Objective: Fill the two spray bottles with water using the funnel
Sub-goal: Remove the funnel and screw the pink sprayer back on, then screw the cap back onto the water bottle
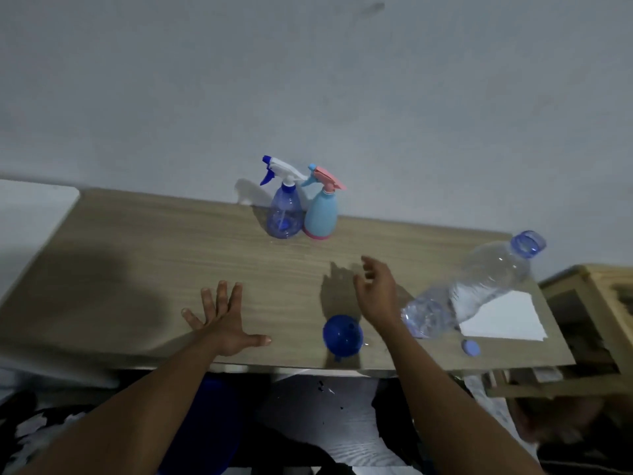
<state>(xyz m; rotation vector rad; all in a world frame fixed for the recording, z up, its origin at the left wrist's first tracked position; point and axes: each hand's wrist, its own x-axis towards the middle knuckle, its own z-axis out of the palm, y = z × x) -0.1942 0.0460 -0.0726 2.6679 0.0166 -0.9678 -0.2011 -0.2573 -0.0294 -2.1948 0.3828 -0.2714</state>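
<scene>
1. Pressing down on the light wood-grain tabletop (137,241), the left hand (222,320) lies palm down with its fingers and thumb spread wide. It holds nothing, and I judge it serves as a brace.
2. The right hand (376,286) hangs above the table with its fingers loosely curved and empty. It points toward the back of the table, probably reaching for a spray bottle.
3. The translucent blue spray bottle with a white-and-blue trigger head (284,217) and the opaque pale blue spray bottle with a pink trigger head (322,214) stand upright, touching each other, close to the grey wall (308,80). Both heads are still screwed on, so no water can go in yet.
4. The round blue plastic funnel (342,335) sits near the front edge between the two forearms, touching neither hand and within easy reach.
5. The clear plastic water bottle (479,286), partly full, stands uncapped at the right end, ready to pour. Its small blue cap (471,347) lies on the table just in front of it, beside a white sheet of paper (507,317).
6. The filling looks barely begun. The next move calls for unscrewing a trigger head and seating the funnel in the open neck.
</scene>
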